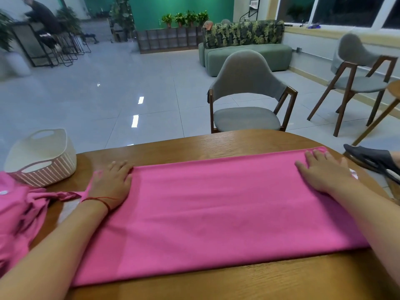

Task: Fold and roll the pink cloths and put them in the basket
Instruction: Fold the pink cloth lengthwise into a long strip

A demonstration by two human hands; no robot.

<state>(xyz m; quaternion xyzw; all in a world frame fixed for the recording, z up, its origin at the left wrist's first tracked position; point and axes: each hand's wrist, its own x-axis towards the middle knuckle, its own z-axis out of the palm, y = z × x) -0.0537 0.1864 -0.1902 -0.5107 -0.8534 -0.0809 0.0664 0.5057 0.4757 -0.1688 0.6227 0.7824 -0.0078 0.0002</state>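
Observation:
A pink cloth (216, 213) lies folded flat as a wide band across the wooden table (238, 141). My left hand (110, 182) presses flat on its far left corner, fingers straight. Flat on the far right corner lies my right hand (322, 172), fingers spread. A cream woven basket (43, 165) with handle holes stands at the table's far left edge; nothing shows inside it. A crumpled heap of more pink cloths (19, 215) sits at the left, just in front of the basket.
A grey chair (246, 94) faces the table's far side. A second chair (357, 83) and part of another table stand to the right. A dark shoe (372, 161) shows past the table's right edge. Tiled floor stretches behind.

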